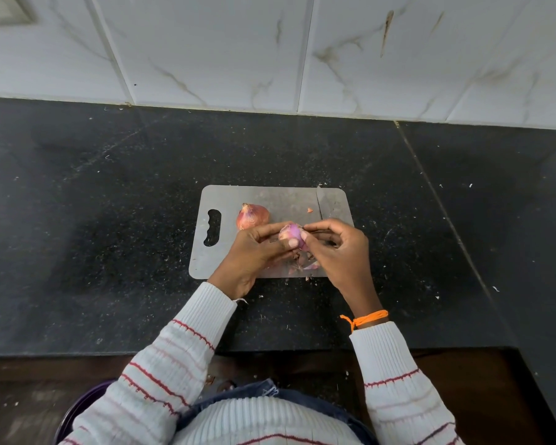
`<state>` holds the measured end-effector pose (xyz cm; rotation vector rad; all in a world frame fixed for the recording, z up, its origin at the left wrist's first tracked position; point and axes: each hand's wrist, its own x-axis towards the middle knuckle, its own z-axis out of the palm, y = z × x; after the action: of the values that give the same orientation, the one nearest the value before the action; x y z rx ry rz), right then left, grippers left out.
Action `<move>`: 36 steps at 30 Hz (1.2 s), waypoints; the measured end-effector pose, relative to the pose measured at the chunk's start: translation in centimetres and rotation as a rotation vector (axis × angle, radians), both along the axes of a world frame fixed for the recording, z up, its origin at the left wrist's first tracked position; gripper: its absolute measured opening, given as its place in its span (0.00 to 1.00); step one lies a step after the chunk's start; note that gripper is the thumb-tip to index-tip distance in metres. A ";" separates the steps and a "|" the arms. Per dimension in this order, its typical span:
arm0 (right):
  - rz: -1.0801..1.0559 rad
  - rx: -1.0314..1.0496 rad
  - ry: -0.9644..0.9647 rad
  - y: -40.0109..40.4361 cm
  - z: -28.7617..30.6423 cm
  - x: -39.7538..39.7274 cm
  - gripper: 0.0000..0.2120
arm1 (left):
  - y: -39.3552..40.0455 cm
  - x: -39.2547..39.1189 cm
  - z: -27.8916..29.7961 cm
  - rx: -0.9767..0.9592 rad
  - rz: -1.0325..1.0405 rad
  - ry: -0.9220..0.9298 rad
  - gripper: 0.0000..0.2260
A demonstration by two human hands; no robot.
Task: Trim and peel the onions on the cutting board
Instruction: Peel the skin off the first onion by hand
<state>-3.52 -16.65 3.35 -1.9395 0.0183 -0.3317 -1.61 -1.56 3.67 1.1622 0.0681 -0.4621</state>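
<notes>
Both hands (302, 248) grip a half-peeled onion (291, 234), hiding the knife (323, 203) handle and some peelings (304, 263).

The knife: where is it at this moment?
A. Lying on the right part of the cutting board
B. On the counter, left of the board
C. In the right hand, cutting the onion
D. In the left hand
A. The knife lies on the cutting board, its blade beyond the right hand, while both hands are busy with the half-peeled onion, which the left hand holds.
</notes>
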 end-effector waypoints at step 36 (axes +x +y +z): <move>-0.122 -0.026 -0.088 1.1 -0.6 0.1 0.03 | -0.4 0.1 -0.6 -0.086 0.029 0.098 0.13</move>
<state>-3.45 -15.53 2.73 -1.9525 0.0746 -0.5003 -1.48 -1.94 3.08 1.0524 0.1487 -0.4918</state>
